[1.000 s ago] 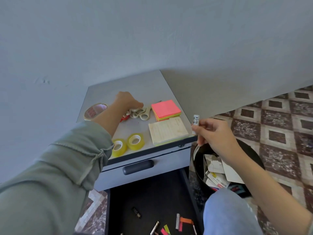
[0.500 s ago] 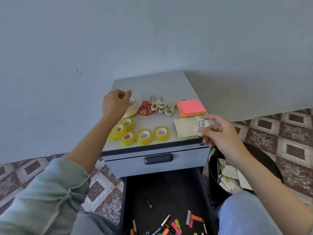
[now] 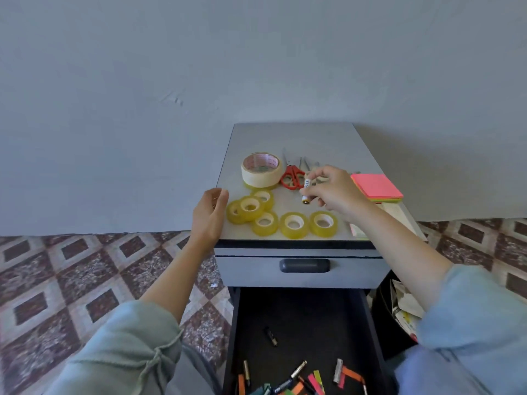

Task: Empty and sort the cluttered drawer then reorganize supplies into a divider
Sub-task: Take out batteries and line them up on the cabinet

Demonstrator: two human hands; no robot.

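- The cabinet (image 3: 299, 138) stands against a grey wall, and its flat top carries the sorted supplies.
- The right hand (image 3: 333, 192) is over the middle of the top, its thumb and curled fingers pinching a white battery (image 3: 306, 189).
- The battery is tilted near upright with its metal end down, just in front of the red scissors (image 3: 292, 178). It seems to be clear of the surface, though the angle makes that hard to judge.
- The left hand (image 3: 209, 215) is at the left edge of the top near the front corner. Its fingers are loosely curled and hold nothing.
- The masking tape (image 3: 261, 169) lies flat near the left edge, behind the yellow tape rolls (image 3: 293, 225).
- Six tape rolls sit along the front edge. Those on the left are bunched and touching, with one leaning on its neighbours; the two on the right lie flat, side by side.
- The sticky notes (image 3: 376, 186), pink on top, sit by the right edge. A pad (image 3: 396, 212) lies in front of them, partly under the right forearm.
- The upper drawer (image 3: 304, 265) is closed.
- The open drawer (image 3: 299, 315) below is pulled out. One dark cell (image 3: 270, 336) lies alone mid-floor, with more cells and coloured tabs (image 3: 296, 377) heaped at its front edge.
- A black bin (image 3: 382, 323) with papers stands on the floor, right of the cabinet.
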